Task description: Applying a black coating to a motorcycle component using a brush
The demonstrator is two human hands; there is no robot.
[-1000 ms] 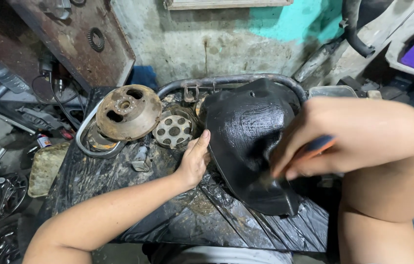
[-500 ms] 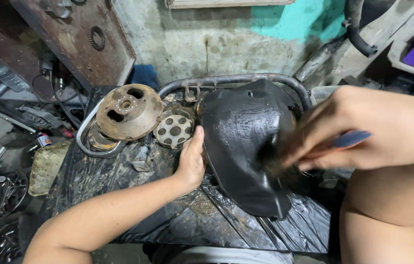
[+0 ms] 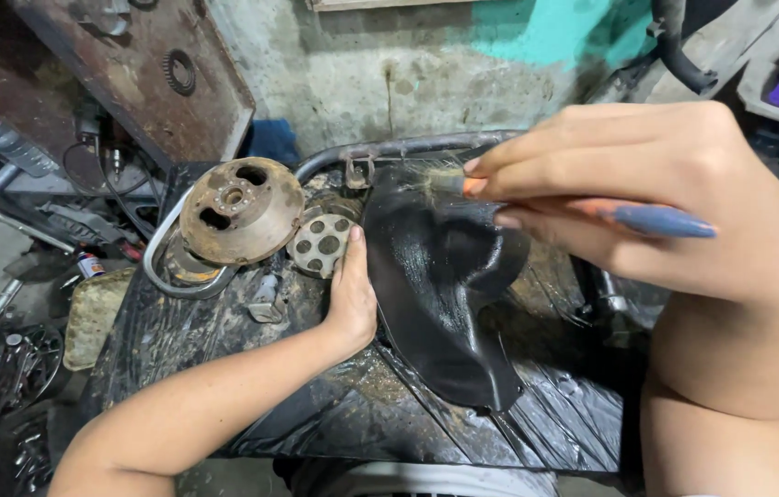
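A glossy black curved cover lies on a dark, greasy worktop. My left hand rests flat against the cover's left edge, steadying it. My right hand is closed around a brush with an orange and blue handle. Its pale bristles touch the top of the cover.
A rusty round drum part and a disc with several holes sit at the left of the cover. A curved metal tube runs behind them. Loose tools and parts crowd the left floor. A rusty plate leans at the back.
My right hand has swept the brush from the lower right of the cover up to its top edge. My left hand has stayed on the cover's left side.
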